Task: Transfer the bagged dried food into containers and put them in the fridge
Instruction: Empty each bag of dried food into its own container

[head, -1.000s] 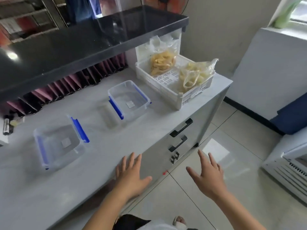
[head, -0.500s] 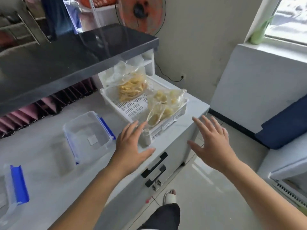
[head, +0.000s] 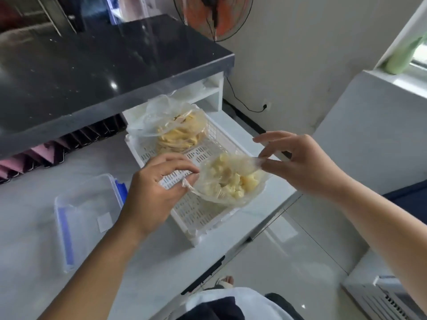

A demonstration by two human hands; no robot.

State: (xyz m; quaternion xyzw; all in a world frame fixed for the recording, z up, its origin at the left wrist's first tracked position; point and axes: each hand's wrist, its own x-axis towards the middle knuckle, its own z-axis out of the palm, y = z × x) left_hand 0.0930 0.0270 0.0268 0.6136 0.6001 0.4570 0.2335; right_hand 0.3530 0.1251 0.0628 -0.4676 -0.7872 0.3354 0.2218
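My left hand [head: 152, 192] pinches the near-left lip of the bag of pale chunks [head: 231, 181], thumb & fingertips curled on the film. My right hand [head: 298, 162] pinches the opposite lip, other fingers loosely spread. Between them the bag mouth is pulled wide, contents showing. The bag sits in, or is barely lifted off, the near-right part of the white basket [head: 196, 222]; can't tell which.

Behind it in the same basket, toward the back edge of the counter [head: 161, 262] under the dark shelf [head: 104, 72], lies the second bag of yellow strips [head: 178, 132], untouched. Just left of the basket on the counter is the clear container [head: 87, 218] w/ blue clips, lid off as far as I can see, apparently nothing in it.

Step, as I read it: getting bag no. 1 open and in hand, very early in the task; nothing decanted, fridge step far off. Next I'd need to lift the bag clear of the basket wall, carry it left over the container, then tip w/ the mouth held open. Film is thin & slippery, so a firm pinch on both lips; chunks could spill onto the counter if one side slips.
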